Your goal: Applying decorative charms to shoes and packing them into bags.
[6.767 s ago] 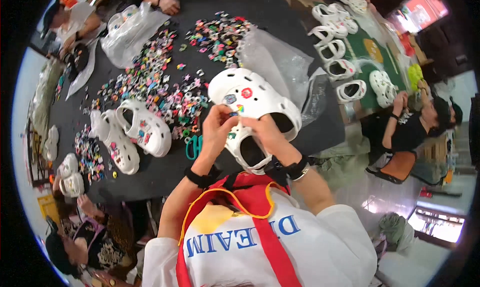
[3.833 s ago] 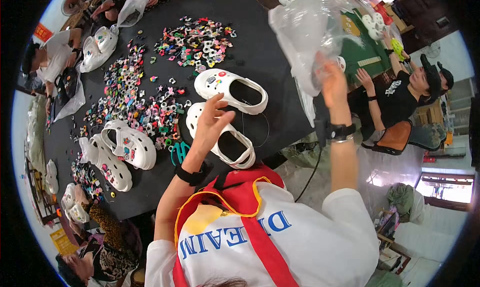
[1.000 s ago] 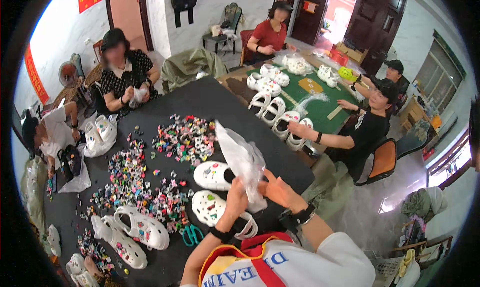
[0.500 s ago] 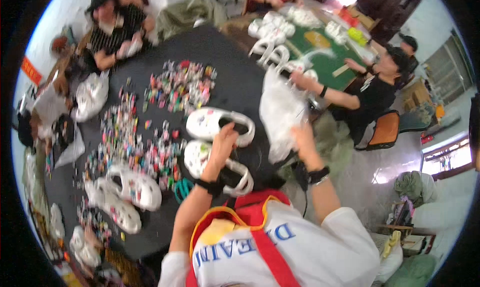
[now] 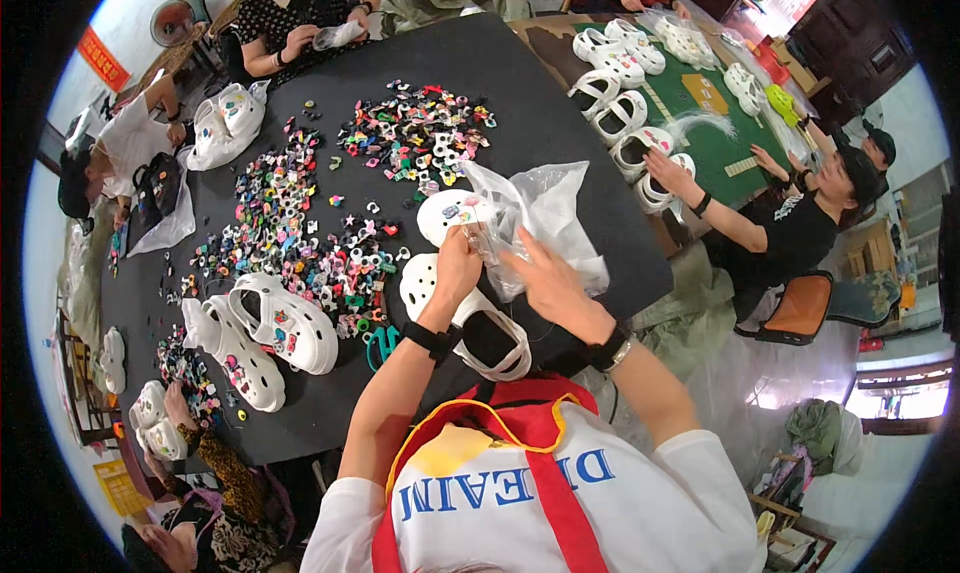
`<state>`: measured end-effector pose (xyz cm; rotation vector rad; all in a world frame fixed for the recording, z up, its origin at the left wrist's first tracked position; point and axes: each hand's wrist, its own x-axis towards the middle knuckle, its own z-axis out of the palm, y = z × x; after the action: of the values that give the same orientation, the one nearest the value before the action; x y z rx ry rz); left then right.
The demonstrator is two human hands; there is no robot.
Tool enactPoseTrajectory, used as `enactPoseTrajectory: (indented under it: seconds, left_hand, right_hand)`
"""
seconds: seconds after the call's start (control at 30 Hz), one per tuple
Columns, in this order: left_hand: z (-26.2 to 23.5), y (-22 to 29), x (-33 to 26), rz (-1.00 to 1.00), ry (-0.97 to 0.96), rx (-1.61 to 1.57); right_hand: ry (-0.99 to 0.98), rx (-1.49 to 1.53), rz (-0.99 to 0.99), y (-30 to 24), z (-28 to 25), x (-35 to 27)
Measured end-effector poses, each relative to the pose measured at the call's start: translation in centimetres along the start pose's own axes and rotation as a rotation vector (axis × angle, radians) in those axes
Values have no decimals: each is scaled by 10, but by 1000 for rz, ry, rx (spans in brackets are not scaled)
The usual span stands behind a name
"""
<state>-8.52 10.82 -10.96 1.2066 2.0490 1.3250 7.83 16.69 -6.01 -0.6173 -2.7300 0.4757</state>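
Your left hand [image 5: 458, 265] and right hand [image 5: 535, 273] are both closed on the clear plastic bag [image 5: 540, 223], pinching its lower edge between them just above the two white clogs. Half a second ago the bag hung off to your right, held up by the right hand alone while the left hand rested on the near clog; now the bag is back over the shoes and the left hand has left the clog and joined the grip. Judgement: you look to be working the bag's mouth open right over the pair, so bagging seems to be the step in hand.

The bag billows up and away from you, its long axis running from your fingers toward the far right, closed end farthest out. The near white clog [image 5: 470, 318] lies on the black tabletop [image 5: 560, 123] with its heel strap toward you and its toe pointing away to the left. The far white clog [image 5: 452, 213] lies just beyond your left hand, partly hidden by the bag; its charms show on top.

Left of you: a spread of loose coloured shoe charms [image 5: 330, 263], then another pair of decorated clogs [image 5: 262, 335]. Teal scissors [image 5: 378, 345] lie near your left wrist. Other people work around the tabletop.
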Motion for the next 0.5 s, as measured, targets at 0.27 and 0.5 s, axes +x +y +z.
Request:
enactPoseTrajectory:
  seconds: [0.27,0.5]
  left_hand:
    - [-7,-13,-4,19,12,10]
    - [-9,-46,5,-172,-49,253]
  right_hand:
    - [-634,218,154,52,31,50]
    - [-267,1336,833,80,82,62]
